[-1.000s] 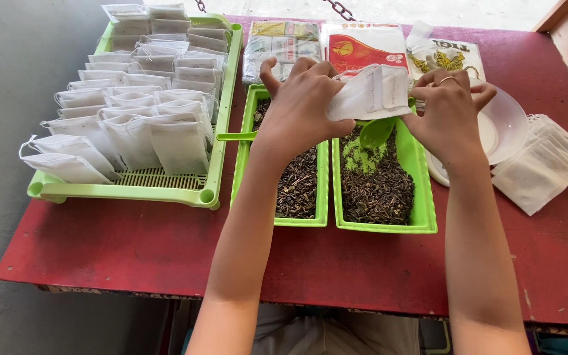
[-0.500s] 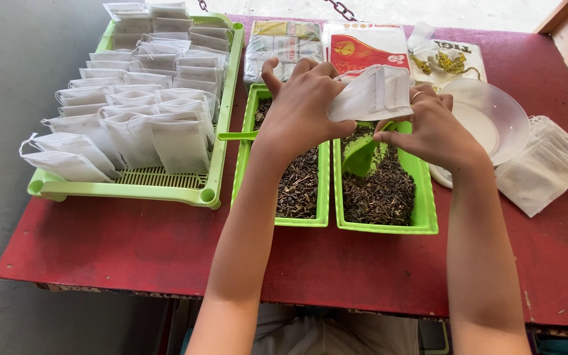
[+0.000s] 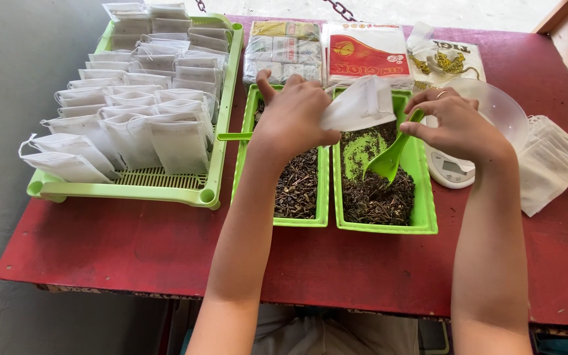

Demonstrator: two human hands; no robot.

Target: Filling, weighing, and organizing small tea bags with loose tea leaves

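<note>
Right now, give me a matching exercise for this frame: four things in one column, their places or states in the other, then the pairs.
Things:
1. green scoop
2. white filter bag
3. small scale
4. filled bags

Places or states:
A. held in the left hand
B. standing in rows in the large green tray
C. held in the right hand, dipped into dark leaves
D. under the clear bowl

Pairs: 1-C, 2-A, 3-D, 4-B

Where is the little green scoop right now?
The green scoop is in the right hand, its tip dipping into the dried leaves in the right-hand green tray, just below the white bag.
</note>
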